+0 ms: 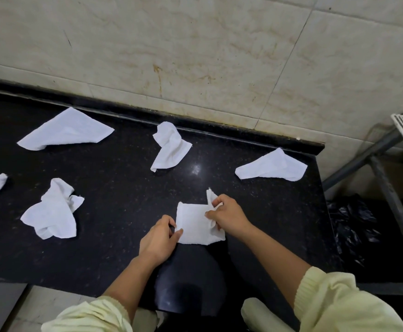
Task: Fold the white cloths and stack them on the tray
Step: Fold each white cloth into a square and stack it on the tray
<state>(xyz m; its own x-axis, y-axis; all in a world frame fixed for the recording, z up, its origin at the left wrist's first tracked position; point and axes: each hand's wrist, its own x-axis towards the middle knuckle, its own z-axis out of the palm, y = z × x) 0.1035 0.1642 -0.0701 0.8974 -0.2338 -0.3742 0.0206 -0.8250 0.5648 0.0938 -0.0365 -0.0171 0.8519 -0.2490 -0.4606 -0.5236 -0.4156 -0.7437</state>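
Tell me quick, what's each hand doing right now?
Left hand: pinches the white cloth, left edge.
Right hand: grips the same cloth, right side.

Black speckled counter (123, 188), crumpled white back-left cloth (66, 131), mid-back cloth (170, 146), right cloth (271, 168), front-left cloth (51, 210), all well apart, part-folded cloth (195, 221) flat near front edge

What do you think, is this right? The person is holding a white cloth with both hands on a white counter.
Not quite. The head view shows the counter is black, not white. The rest is right: the left hand and the right hand both hold the white cloth on it.
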